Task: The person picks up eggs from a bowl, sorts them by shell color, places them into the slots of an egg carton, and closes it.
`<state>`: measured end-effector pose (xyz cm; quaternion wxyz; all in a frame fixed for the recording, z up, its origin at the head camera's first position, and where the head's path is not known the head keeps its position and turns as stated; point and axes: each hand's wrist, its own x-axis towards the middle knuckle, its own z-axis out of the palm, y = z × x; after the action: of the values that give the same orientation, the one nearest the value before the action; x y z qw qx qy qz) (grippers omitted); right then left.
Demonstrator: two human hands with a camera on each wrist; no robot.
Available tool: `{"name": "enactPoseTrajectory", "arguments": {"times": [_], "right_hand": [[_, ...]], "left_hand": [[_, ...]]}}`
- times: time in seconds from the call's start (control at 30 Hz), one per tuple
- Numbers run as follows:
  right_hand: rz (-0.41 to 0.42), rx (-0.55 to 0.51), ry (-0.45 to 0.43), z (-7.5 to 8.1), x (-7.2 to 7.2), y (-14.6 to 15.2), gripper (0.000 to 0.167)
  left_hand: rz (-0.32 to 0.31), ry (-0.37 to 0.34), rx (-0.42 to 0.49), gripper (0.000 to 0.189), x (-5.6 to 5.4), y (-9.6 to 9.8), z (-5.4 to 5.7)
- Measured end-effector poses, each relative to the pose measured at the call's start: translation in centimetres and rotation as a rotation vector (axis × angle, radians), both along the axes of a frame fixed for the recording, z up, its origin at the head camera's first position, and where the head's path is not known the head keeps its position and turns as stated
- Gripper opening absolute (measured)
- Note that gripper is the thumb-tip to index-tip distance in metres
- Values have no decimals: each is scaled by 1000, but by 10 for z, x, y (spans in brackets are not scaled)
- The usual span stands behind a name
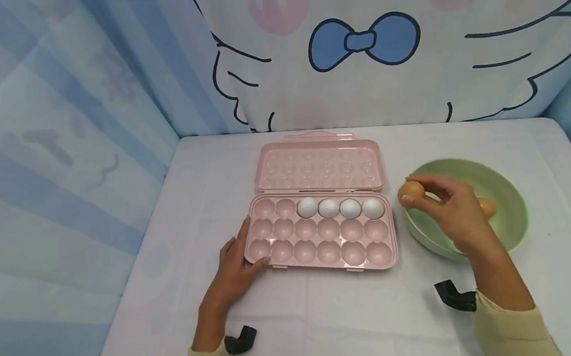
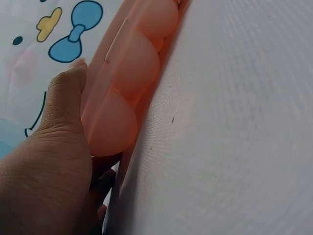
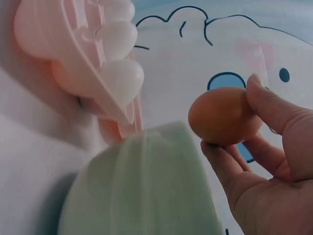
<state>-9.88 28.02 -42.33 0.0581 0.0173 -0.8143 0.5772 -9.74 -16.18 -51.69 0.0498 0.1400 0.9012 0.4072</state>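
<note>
Over the left rim of a green bowl (image 1: 508, 183), my right hand (image 1: 453, 209) pinches a brown egg (image 1: 411, 191) between thumb and fingertips. Close up in the right wrist view, the brown egg (image 3: 225, 116) shows beside the bowl's wall (image 3: 142, 186). Another brown egg (image 1: 487, 206) lies in the bowl, partly hidden by the hand. A pink egg carton (image 1: 317, 230) lies with its lid open, and several white eggs (image 1: 349, 208) fill the right part of its back row. My left hand (image 1: 234, 267) grips the carton's left end, thumb at the front corner.
The carton's lid (image 1: 318, 166) lies folded back toward the rear of the white-covered table (image 1: 327, 324). A printed curtain (image 1: 367, 88) hangs right behind the table, and blue striped cloth (image 1: 57, 196) borders it on the left.
</note>
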Motion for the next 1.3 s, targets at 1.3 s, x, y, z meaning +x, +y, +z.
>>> {"name": "enactPoseTrajectory", "arguments": {"times": [1.3], "right_hand": [[-62, 24, 211, -63, 36, -74, 45]], "left_hand": [[-10, -59, 119, 89, 0, -10, 2]]}}
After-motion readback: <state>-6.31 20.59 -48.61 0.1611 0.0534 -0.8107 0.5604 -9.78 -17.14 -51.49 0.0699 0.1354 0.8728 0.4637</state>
